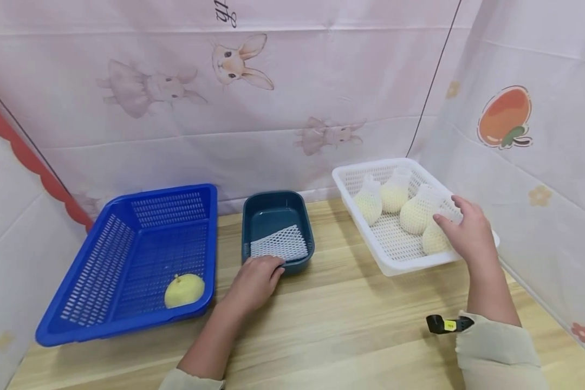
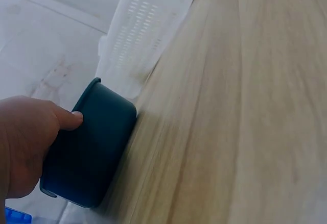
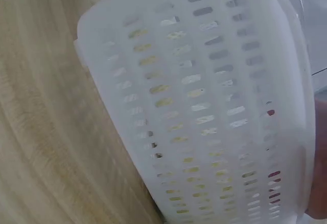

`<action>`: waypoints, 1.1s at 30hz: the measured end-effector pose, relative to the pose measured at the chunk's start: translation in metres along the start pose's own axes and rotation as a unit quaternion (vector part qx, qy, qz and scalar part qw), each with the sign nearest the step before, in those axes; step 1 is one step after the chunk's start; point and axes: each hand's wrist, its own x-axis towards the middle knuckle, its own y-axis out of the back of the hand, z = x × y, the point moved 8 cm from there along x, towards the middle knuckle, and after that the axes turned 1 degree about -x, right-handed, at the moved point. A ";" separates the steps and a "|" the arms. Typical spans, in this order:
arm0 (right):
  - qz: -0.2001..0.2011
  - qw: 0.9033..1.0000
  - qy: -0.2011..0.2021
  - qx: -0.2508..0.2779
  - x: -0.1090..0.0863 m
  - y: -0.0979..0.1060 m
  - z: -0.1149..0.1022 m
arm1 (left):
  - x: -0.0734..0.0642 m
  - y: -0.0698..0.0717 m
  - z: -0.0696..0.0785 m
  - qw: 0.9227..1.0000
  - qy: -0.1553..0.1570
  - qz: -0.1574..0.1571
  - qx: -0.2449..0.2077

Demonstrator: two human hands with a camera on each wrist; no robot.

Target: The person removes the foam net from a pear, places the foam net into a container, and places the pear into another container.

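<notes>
My left hand holds the near rim of a dark teal tub. In the left wrist view its thumb lies against the tub's outer wall, while the other fingers are hidden. A white foam net sleeve lies flat inside the tub, close to those fingers. At the right, my right hand is over the edge of a white plastic basket, thumb and index finger spread apart. Just beside that thumb is a pear in a foam net. Several netted pears sit in this basket.
A blue plastic basket stands at the left, with one bare yellow pear in its near right corner. Wooden tabletop runs in front. Printed fabric walls close off the back and sides.
</notes>
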 end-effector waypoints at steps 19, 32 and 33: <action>-0.049 0.996 0.001 -0.077 0.001 -0.002 0.007 | -0.002 0.010 0.003 0.999 0.008 -0.002 -0.046; 0.071 0.995 0.055 -0.040 -0.008 0.004 -0.016 | -0.008 0.020 0.003 0.999 0.001 0.036 -0.040; 0.092 0.993 0.065 -0.028 -0.010 0.006 -0.022 | -0.008 0.020 0.003 0.998 0.001 0.040 -0.040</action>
